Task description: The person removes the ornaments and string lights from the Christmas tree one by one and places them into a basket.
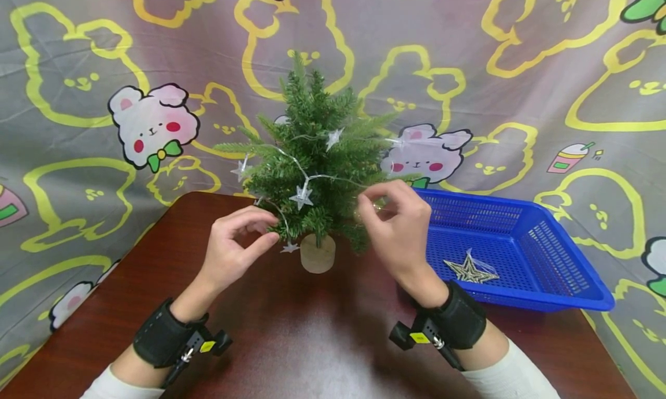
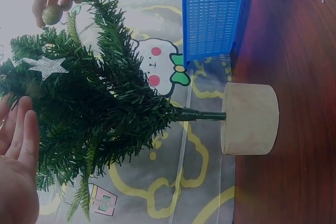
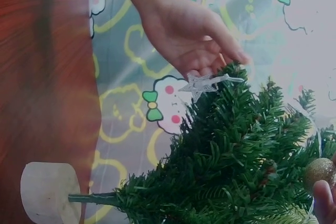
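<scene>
A small green artificial Christmas tree (image 1: 317,156) stands upright on a round pale wooden base (image 1: 318,254). A string of clear star lights (image 1: 303,196) winds round its branches. My left hand (image 1: 236,243) is at the lower left, thumb and fingers curved loosely apart around a branch tip. One clear star light (image 3: 199,85) hangs right by those fingers in the right wrist view. My right hand (image 1: 398,231) pinches a glittery gold ball ornament (image 2: 52,14) at the tree's right side. The ball also shows at the right wrist view's edge, mostly screened by the fingers in the head view.
To the right, a blue plastic basket (image 1: 551,298) holds a gold glitter star (image 1: 470,270). Under everything lies a dark reddish-brown table (image 1: 312,341). A grey curtain (image 1: 198,52) with cartoon bears hangs close behind the tree.
</scene>
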`<state>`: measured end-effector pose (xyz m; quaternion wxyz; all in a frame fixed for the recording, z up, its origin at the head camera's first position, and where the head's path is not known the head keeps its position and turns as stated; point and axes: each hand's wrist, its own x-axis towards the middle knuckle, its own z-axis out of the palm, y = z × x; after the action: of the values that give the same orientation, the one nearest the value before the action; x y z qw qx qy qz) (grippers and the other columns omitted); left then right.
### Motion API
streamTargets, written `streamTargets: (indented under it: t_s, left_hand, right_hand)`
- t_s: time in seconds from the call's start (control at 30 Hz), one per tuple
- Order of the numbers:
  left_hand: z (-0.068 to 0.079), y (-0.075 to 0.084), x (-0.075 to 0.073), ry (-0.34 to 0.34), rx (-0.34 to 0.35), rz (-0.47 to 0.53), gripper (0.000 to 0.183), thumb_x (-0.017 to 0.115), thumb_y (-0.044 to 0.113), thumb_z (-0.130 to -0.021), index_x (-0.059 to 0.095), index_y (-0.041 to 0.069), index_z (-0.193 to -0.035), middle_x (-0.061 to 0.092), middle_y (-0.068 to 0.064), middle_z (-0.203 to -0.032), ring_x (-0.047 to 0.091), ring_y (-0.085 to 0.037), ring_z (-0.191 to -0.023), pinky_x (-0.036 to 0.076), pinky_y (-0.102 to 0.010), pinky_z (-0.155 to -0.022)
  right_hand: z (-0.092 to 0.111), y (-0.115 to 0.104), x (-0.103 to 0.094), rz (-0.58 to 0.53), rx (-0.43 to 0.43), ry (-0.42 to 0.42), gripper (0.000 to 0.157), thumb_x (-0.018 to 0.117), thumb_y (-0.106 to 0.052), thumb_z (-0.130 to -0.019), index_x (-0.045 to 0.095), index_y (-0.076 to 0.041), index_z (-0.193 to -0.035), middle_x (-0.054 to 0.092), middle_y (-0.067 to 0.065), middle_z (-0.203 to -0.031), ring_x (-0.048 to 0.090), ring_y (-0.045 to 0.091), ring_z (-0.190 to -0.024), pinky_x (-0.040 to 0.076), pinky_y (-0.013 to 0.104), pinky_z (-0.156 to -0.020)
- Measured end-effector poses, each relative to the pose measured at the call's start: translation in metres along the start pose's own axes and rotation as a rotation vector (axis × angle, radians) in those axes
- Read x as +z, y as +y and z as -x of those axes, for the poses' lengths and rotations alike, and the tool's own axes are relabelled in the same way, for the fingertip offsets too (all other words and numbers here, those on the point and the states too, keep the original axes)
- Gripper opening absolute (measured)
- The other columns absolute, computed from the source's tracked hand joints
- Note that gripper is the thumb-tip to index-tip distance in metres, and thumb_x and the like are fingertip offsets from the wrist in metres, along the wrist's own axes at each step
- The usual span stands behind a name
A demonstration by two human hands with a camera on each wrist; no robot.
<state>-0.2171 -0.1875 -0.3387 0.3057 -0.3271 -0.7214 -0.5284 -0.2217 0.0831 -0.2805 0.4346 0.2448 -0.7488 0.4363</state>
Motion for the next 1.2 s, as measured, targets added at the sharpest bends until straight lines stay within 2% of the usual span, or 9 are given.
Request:
streamTargets:
  t_s: [0.23,0.43,0.7,1.07,1.2]
  left_hand:
    - [0.000,0.000,0.000,0.002,0.003,0.018,0.019,0.075,0.000,-0.081,0.073,0.003,-0.099,0.071,0.006,-0.094,0.065,-0.005,-0.076,0.052,-0.018,-0.065]
    - [0.000,-0.001,0.001,0.006,0.004,0.014,0.018,0.076,0.001,-0.081,0.073,0.004,-0.099,0.071,0.006,-0.093,0.065,-0.005,-0.076,0.050,-0.019,-0.061]
    - [0.000,-0.002,0.001,0.007,0.013,0.006,0.017,0.076,0.003,-0.082,0.073,0.004,-0.099,0.071,0.006,-0.092,0.064,-0.005,-0.075,0.048,-0.020,-0.059]
    - [0.001,-0.001,0.001,0.009,0.014,0.019,0.018,0.075,0.000,-0.081,0.073,0.003,-0.099,0.071,0.004,-0.092,0.064,-0.005,-0.075,0.051,-0.018,-0.063]
    - [0.000,-0.001,0.001,0.007,0.014,0.015,0.018,0.075,0.000,-0.081,0.073,0.003,-0.099,0.071,0.005,-0.093,0.064,-0.005,-0.075,0.050,-0.018,-0.062]
  right_hand:
    - [0.001,0.002,-0.003,-0.028,0.078,0.017,0.005,0.071,-0.009,-0.084,0.075,-0.010,-0.083,0.071,0.004,-0.079,0.056,0.013,-0.055,0.044,0.017,-0.059]
    - [0.001,0.002,-0.007,-0.065,0.101,0.022,0.006,0.070,-0.011,-0.086,0.075,-0.008,-0.085,0.070,0.004,-0.080,0.055,0.008,-0.056,0.044,0.017,-0.060]
    - [0.000,0.003,-0.013,-0.113,0.096,0.003,0.006,0.072,-0.013,-0.087,0.075,-0.009,-0.085,0.069,0.004,-0.078,0.056,0.005,-0.056,0.043,0.017,-0.059]
    - [-0.001,0.001,-0.023,-0.086,0.044,-0.013,0.006,0.072,-0.013,-0.086,0.075,-0.009,-0.083,0.067,0.002,-0.076,0.053,0.005,-0.054,0.042,0.019,-0.057]
    - [0.001,0.002,-0.028,-0.073,0.038,-0.026,0.005,0.072,-0.012,-0.086,0.076,-0.009,-0.084,0.069,0.002,-0.076,0.055,0.002,-0.057,0.045,0.017,-0.056]
